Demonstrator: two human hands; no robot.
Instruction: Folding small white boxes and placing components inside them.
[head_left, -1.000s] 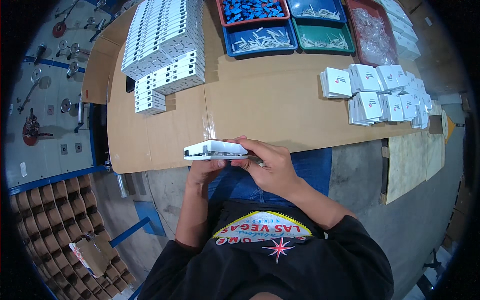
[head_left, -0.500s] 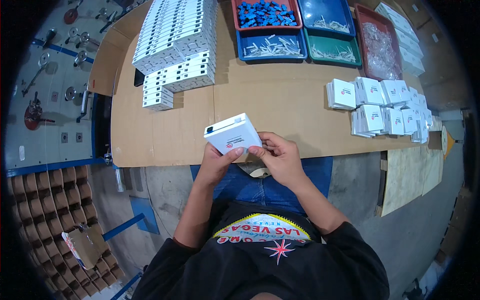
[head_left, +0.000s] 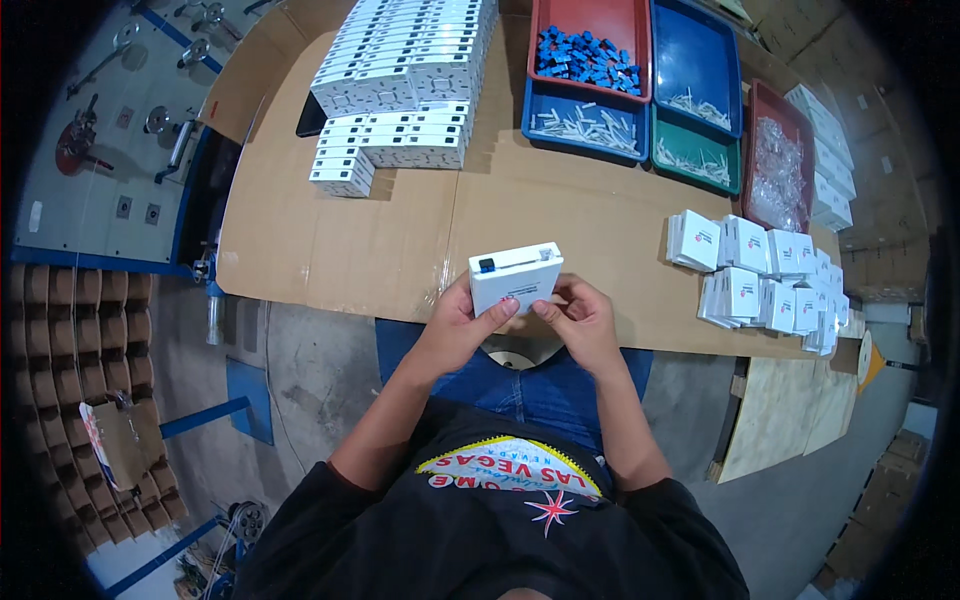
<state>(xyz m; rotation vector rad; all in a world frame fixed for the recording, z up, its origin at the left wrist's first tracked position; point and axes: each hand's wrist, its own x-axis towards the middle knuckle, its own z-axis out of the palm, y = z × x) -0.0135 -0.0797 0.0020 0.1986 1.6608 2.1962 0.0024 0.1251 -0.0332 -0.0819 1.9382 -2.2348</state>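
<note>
A small white box (head_left: 514, 276) with a dark mark at one corner is held upright just above the near edge of the cardboard-covered table (head_left: 380, 240). My left hand (head_left: 455, 325) grips its lower left side with thumb on the front face. Fingers of my right hand (head_left: 580, 315) touch its lower right corner. To the right lies a heap of flat white cartons (head_left: 760, 280). A large stack of finished white boxes (head_left: 400, 85) fills the far left of the table.
Trays stand at the back: a red tray (head_left: 590, 30) with blue parts, blue trays (head_left: 585, 125) with white parts, a green tray (head_left: 695, 165), and a red tray (head_left: 775, 170) of clear bags. Brown cardboard dividers (head_left: 70, 400) and a grey panel (head_left: 90, 150) sit at left.
The white box was lying flat and edge-on between my hands; I have turned it up so its broad face shows, and lifted it slightly over the table edge.
</note>
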